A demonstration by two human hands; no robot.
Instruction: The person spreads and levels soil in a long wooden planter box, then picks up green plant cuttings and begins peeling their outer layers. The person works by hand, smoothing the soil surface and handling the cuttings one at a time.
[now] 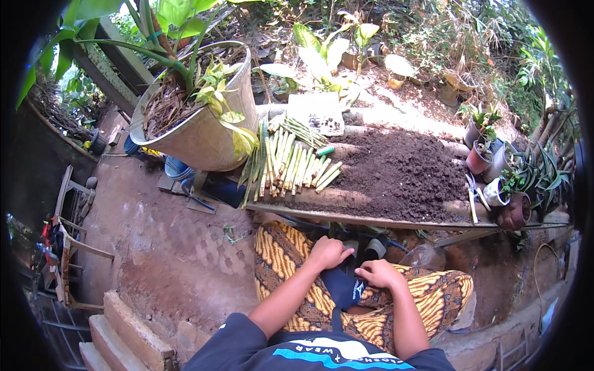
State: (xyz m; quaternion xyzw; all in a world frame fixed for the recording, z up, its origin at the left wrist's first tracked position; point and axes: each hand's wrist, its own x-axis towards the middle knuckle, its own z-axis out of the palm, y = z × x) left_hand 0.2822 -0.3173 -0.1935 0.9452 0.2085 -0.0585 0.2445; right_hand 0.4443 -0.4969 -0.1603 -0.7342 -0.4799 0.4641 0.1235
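Observation:
My left hand [330,254] is over my lap at the upper edge of a dark-blue fabric pouch [342,286], its thumb out to the right. Its other fingers curl down and are partly hidden. My right hand [379,273] is at the pouch's right edge with bent fingers; whether it grips the fabric is unclear. The pouch bears a white logo and has a dark strap. In front of me, a bench [325,217] carries a bundle of cut green plant stems [290,162], a spread of dark soil [403,178] and pruning shears [474,197].
A large planter [195,134] with a leafy plant stands at the bench's left. A white sack [316,113] and a green cylinder [325,150] lie by the stems. Small potted plants [495,191] line the right end. Concrete steps [132,331] are at lower left.

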